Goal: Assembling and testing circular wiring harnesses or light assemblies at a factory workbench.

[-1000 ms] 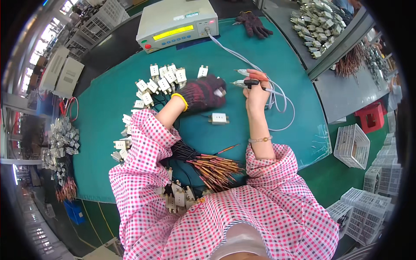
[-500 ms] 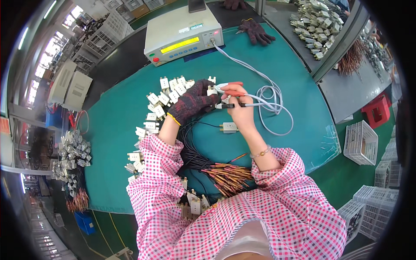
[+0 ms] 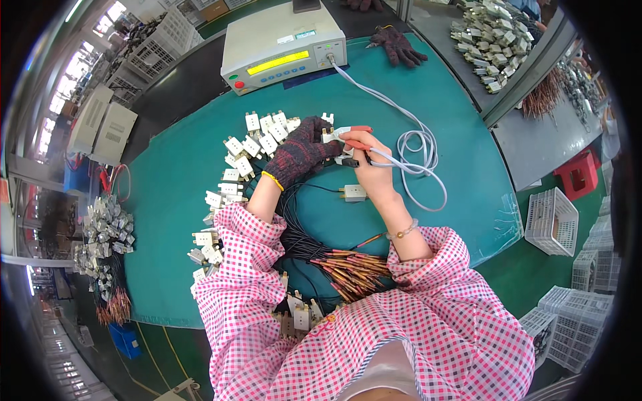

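My left hand (image 3: 299, 155), in a dark knitted glove with a yellow cuff, is closed around a white plug (image 3: 328, 136) with metal prongs. Bare, my right hand (image 3: 372, 167) grips a red-handled test clip (image 3: 358, 129), whose jaw end meets that plug. A black clip (image 3: 350, 162) lies under the same fingers, partly hidden; whether it touches the plug's prongs I cannot tell. Similar white plugs (image 3: 267, 142) curve around my left arm. Their black cords (image 3: 301, 242) run together to a bundle of copper-coloured ends (image 3: 351, 271) by my body. A single plug (image 3: 354, 193) rests below my hands.
A grey test instrument (image 3: 284, 50) with a yellow display stands at the far edge of the green mat (image 3: 468, 200). Its grey leads (image 3: 421, 144) loop to my right. A spare dark glove (image 3: 398, 47) lies beyond. White crates (image 3: 552, 220) and a red stool (image 3: 577, 175) stand right.
My right hand has shifted slightly, and the black clip has tilted and slid further under its fingers. My left hand keeps its hold on the plug. The whole view has moved a little.
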`<state>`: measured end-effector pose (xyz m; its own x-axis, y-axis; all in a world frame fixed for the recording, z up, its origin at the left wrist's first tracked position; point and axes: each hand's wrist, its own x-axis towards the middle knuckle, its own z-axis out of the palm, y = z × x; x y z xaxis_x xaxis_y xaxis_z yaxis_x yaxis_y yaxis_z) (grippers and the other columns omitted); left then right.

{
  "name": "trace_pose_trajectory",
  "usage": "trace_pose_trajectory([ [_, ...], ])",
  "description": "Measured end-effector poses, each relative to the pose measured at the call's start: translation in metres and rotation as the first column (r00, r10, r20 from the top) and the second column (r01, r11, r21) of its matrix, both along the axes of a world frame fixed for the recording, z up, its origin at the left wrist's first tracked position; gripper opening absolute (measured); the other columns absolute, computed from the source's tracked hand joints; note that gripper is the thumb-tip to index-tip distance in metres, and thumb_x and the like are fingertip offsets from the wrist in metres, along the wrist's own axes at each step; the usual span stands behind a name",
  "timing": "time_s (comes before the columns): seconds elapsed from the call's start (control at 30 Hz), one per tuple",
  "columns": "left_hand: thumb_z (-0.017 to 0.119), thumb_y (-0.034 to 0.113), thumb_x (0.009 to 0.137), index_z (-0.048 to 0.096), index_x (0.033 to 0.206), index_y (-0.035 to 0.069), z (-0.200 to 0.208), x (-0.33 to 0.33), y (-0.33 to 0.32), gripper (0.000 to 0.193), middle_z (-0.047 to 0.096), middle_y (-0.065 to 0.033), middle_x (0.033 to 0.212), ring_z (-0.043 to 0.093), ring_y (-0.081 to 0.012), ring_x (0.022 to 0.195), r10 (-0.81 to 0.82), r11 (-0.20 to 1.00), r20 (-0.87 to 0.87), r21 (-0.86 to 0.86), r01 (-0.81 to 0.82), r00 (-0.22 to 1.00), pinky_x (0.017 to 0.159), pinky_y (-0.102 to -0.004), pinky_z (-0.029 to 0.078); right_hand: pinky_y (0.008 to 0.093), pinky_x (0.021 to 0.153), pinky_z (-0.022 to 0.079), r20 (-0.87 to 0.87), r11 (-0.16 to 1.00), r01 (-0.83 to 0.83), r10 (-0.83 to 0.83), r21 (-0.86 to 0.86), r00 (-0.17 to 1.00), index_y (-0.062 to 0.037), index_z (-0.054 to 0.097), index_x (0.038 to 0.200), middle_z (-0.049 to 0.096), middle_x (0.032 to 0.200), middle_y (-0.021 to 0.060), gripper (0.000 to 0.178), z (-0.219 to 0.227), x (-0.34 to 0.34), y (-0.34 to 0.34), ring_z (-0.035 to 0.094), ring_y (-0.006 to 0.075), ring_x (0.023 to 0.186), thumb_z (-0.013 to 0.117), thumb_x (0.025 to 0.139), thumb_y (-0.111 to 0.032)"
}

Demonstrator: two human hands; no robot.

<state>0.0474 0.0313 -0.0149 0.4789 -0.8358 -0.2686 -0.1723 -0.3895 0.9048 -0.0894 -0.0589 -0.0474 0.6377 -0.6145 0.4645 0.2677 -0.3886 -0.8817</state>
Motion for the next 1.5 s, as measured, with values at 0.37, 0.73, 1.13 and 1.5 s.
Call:
trace_pose_trajectory([
  [0.37,0.066,0.023,0.081,0.047,0.113,0.007,-0.007,-0.002,-0.001,0.041,0.054,-0.0021,0.074,0.048,-0.0063,0.056,0.005,1.0,-0.041,-0.014,-0.006,0.999,0.045,-0.022,0.036,0.0177,0.041,0.024,0.065,0.832,-0.083,0.057,0.549,0.996,-0.0055,0.06,0.088,0.051,0.071,-0.0005,0.02,-0.001,0.011,0.002,0.034,0.0021,0.05,0.041,0.087,0.003],
  [0.73,0.066,0.022,0.079,0.044,0.115,0.004,-0.004,0.005,0.006,0.046,0.054,-0.0079,0.082,0.054,-0.0134,0.062,-0.009,1.0,0.289,0.012,0.005,0.957,0.058,-0.0292,0.045,0.0184,0.039,0.024,0.07,0.781,-0.115,0.092,0.614,0.993,-0.0059,0.059,0.089,0.052,0.07,0.0003,0.024,0.005,0.011,0.0,0.033,0.003,0.046,0.039,0.083,0.005],
  [1.13,0.059,0.036,0.079,0.055,0.109,0.01,0.003,-0.058,0.0,0.04,0.057,-0.0164,0.107,0.058,-0.0331,0.097,-0.685,0.706,0.532,0.314,0.634,0.498,0.083,-0.0405,0.046,0.0173,0.036,0.024,0.159,0.787,0.077,-0.218,0.612,0.963,-0.0018,0.057,0.097,0.054,0.076,0.005,0.022,0.001,-0.018,-0.055,0.035,0.003,0.047,0.038,0.087,0.002],
  [1.5,0.051,0.035,0.09,0.052,0.114,0.008,0.007,-0.014,0.004,0.036,0.061,-0.005,0.089,0.056,-0.013,0.068,0.03,0.96,-0.567,-0.212,-0.181,0.823,0.06,-0.0263,0.047,0.0183,0.034,0.024,0.208,0.736,-0.205,0.089,0.645,0.974,-0.0019,0.057,0.098,0.055,0.076,0.0073,0.027,0.012,-0.016,-0.03,0.034,0.0034,0.043,0.038,0.081,0.006],
])
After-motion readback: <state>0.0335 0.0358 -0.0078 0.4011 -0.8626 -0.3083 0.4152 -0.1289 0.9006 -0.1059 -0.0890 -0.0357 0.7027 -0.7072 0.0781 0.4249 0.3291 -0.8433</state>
